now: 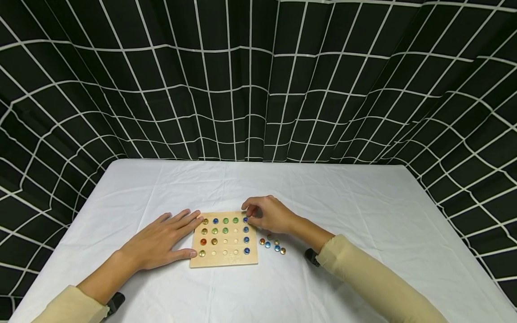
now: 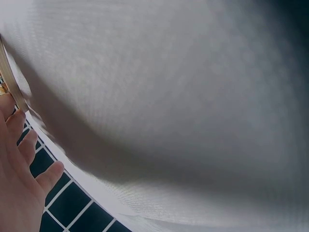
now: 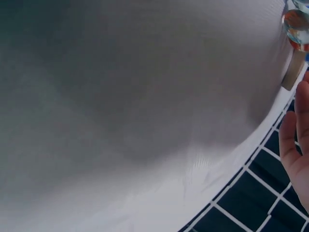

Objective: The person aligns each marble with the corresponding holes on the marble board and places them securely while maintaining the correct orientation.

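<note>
Wooden board (image 1: 224, 241) with a grid of round pits sits flat on the white-clothed counter (image 1: 347, 211), near its front middle. Glass marbles fill most pits: blue ones down the right column (image 1: 246, 239), green and amber ones (image 1: 215, 231) across the top rows, one red (image 1: 203, 242) on the left; a few pits in the lower middle are bare.

Left hand (image 1: 163, 241) lies palm down on the counter, fingers straight and spread, fingertips touching the board's left edge near the top, thumb against the lower left corner. Holds nothing.

Right hand (image 1: 268, 214) hovers at the board's top right corner, fingers curled in, fingertips bunched over the top blue marble (image 1: 245, 220). Cannot tell whether it actually pinches that marble or only touches it.

Loose marbles (image 1: 272, 244), amber, blue and greenish, lie in a small cluster on the cloth just right of the board, below the right wrist.

Wrist views mostly blurred cloth; right wrist view shows one orange marble (image 3: 295, 26) close up and a bit of board edge (image 3: 292, 75).

Black curtain with white grid (image 1: 258, 80) hangs behind the counter.
</note>
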Demonstrator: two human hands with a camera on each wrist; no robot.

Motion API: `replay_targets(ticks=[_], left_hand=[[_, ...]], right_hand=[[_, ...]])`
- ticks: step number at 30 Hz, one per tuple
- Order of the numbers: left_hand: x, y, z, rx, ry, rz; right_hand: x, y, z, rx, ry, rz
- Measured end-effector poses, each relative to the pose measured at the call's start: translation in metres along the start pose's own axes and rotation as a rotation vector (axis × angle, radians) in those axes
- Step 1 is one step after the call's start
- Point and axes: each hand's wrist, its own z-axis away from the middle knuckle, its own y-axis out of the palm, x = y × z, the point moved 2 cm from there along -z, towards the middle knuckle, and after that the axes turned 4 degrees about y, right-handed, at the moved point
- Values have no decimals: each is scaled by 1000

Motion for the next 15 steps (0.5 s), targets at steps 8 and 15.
replay_targets(ticks=[8,15], left_hand=[[0,0,0,-3,9,-3],[-1,0,0,8,7,-14]], right_hand=[[-13,-20,27,-41,-29,-64],[-20,-30,58,-15,-15,-64]])
